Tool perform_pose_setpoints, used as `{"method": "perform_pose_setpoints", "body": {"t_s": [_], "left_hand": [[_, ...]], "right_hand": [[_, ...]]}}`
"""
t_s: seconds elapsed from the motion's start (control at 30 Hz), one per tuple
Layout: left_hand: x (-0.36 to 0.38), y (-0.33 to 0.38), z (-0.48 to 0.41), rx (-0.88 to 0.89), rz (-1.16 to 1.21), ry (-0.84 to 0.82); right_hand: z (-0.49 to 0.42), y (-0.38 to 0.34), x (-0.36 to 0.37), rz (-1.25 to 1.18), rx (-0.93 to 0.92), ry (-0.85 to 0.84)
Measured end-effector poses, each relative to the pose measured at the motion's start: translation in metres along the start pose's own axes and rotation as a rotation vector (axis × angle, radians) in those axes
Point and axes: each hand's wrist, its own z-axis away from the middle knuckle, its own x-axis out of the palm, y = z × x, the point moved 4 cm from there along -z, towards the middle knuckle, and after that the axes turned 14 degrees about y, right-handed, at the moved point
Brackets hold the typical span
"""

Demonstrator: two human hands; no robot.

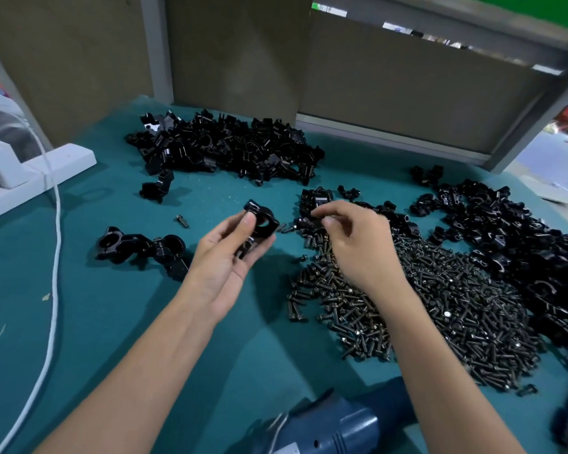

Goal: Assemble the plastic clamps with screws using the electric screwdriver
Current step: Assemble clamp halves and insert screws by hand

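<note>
Above the table (112, 322), just left of the screw pile (423, 306): getting a screw started in the clamp.
Your left grip (223, 257) is grasping one black plastic clamp (260, 222) between thumb and fingers, lifted off the table. Your right grip (358, 244) is drawn into a pinch just beside it, but I cannot tell whether a screw sits in that pinch. Turn the clamp until its screw hole faces your right fingertips, then seat the screw straight by hand before anything else. Only then reach for the electric screwdriver (341, 424), which lies by your right forearm. A crooked start would likely chew the plastic thread.
</note>
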Motion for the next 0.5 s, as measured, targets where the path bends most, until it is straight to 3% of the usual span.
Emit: {"method": "perform_pose_setpoints", "body": {"t_s": [0.23,0.4,0.5], "left_hand": [[-0.001,0.003,-0.002,-0.026,0.092,0.016],[-0.002,0.001,-0.004,-0.016,0.04,0.003],[-0.003,-0.003,-0.006,-0.004,-0.045,0.015]], "right_hand": [[-0.034,0.01,0.069,0.521,-0.191,-0.395],[-0.037,0.011,0.077,0.61,-0.347,-0.35],[-0.037,0.003,0.065,0.356,-0.24,-0.247]]}}
